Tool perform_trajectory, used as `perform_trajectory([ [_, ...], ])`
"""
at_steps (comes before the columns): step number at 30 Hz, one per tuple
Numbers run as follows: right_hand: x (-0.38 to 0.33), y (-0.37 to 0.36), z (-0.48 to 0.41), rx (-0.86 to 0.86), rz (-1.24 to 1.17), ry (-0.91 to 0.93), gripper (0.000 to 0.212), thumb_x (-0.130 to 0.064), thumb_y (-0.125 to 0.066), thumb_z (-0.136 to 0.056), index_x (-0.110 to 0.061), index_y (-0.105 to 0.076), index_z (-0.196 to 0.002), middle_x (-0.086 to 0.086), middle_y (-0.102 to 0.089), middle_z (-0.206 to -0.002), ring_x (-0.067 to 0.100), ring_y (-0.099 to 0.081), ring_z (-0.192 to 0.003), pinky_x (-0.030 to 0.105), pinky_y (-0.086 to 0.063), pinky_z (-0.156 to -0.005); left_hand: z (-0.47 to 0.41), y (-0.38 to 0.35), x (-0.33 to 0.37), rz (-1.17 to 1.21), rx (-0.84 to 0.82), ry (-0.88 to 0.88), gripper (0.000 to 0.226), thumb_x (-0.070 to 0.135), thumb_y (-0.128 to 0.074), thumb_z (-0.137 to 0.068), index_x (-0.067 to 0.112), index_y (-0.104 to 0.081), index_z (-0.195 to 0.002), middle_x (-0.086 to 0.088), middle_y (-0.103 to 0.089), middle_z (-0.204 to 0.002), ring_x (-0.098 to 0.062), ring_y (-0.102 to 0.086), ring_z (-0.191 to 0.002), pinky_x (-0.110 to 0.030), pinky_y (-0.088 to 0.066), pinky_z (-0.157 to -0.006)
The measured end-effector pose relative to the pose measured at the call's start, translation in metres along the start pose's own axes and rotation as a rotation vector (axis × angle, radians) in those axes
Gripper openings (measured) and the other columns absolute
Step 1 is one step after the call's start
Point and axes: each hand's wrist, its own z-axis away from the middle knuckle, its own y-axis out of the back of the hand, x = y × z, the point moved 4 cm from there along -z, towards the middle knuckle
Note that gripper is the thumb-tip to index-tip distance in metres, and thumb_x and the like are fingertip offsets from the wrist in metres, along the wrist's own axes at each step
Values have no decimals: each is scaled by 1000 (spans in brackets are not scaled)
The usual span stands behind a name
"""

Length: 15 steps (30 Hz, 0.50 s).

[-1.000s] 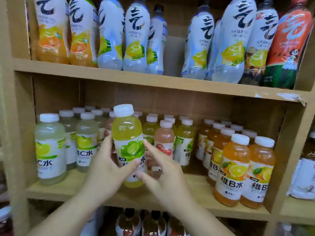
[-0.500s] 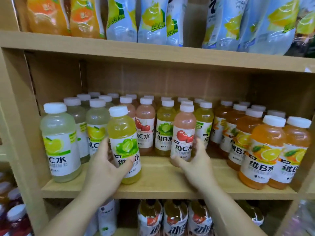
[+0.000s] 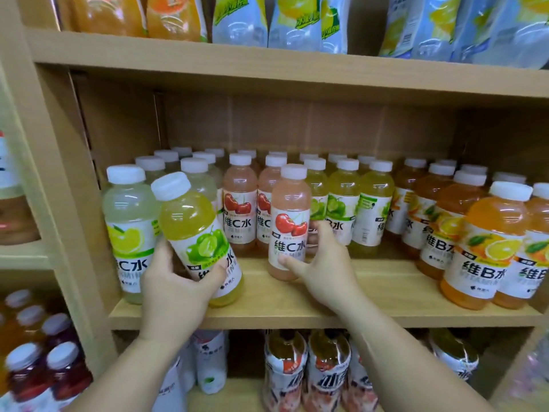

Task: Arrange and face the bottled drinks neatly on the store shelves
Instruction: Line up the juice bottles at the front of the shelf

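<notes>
Green bottle (image 3: 194, 230) tilts in left hand (image 3: 175, 289), pink bottle (image 3: 289, 215) in right hand (image 3: 325, 272).

The shelf (image 3: 386, 295) is pale wood-grain board, smooth and matt, with a duller brown back panel (image 3: 297, 126) that looks like cardboard. The lime bottle (image 3: 190, 221) and cherry bottle (image 3: 291, 200) are clear, glossy plastic catching the lights; their caps (image 3: 170, 185) are white plastic, smooth with a soft sheen. The labels (image 3: 286, 245) are slick printed film, white and shiny. Upper bottles (image 3: 243, 22) wear glossy shrink wraps.
</notes>
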Motion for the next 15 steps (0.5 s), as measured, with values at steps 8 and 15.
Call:
perform_trajectory([
  [8, -28, -37, -8, 18, 47, 7, 72, -35, -87, -79, -18, -46, -134, -1, -67, -128, 20, -63, -118, 26, -45, -85, 1, 5, -11, 80, -60, 60, 44, 0, -84, -78, 32, -63, -101, 27, -74, -94, 5, -71, -88, -12, -54, -74],
  [15, -30, -47, -12, 24, 75, 41, 78, -41, -91, -71, -21, -48, -132, -3, -66, -125, 19, -63, -116, 32, -52, -92, 1, 2, -9, 88, -126, 14, 42, 3, -80, -82, 31, -66, -110, 19, -76, -105, -3, -72, -98, -14, -54, -80],
])
